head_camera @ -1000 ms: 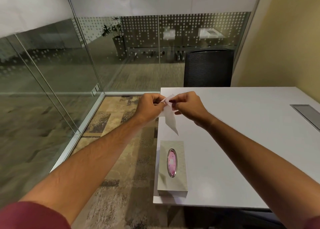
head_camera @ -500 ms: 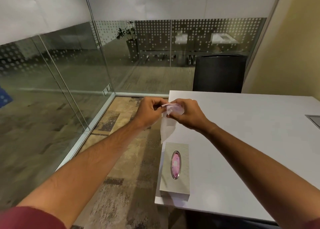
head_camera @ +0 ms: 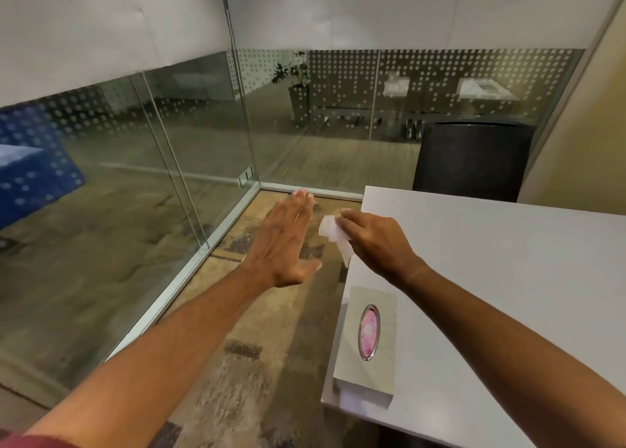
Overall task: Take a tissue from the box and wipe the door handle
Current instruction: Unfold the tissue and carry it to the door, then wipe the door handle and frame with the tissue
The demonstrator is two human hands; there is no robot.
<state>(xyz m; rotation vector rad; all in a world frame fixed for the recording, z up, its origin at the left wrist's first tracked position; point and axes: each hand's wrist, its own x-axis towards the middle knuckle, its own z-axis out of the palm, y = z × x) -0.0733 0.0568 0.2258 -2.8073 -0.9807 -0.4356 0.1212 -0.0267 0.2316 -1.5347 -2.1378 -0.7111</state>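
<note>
A white tissue (head_camera: 333, 233), folded and bunched, is pinched in my right hand (head_camera: 376, 241) above the table's left edge, one corner hanging down. My left hand (head_camera: 283, 244) is flat and open over the carpet just left of the tissue, fingers stretched forward, holding nothing. The tissue box (head_camera: 367, 346) is a pale rectangular case with a pink oval slot in a metal ring; it lies on the near left corner of the white table (head_camera: 508, 278), under my right forearm. No door handle is in view.
Glass walls (head_camera: 152, 176) with a dotted band run along the left and the back, meeting at a metal corner post (head_camera: 237, 75). A dark chair (head_camera: 471, 159) stands behind the table's far end. Patterned carpet (head_camera: 244, 363) lies between the glass and the table.
My left hand has let go of the tissue and opened flat, moving left. The right hand now holds the bunched tissue alone. The view has swung left and up.
</note>
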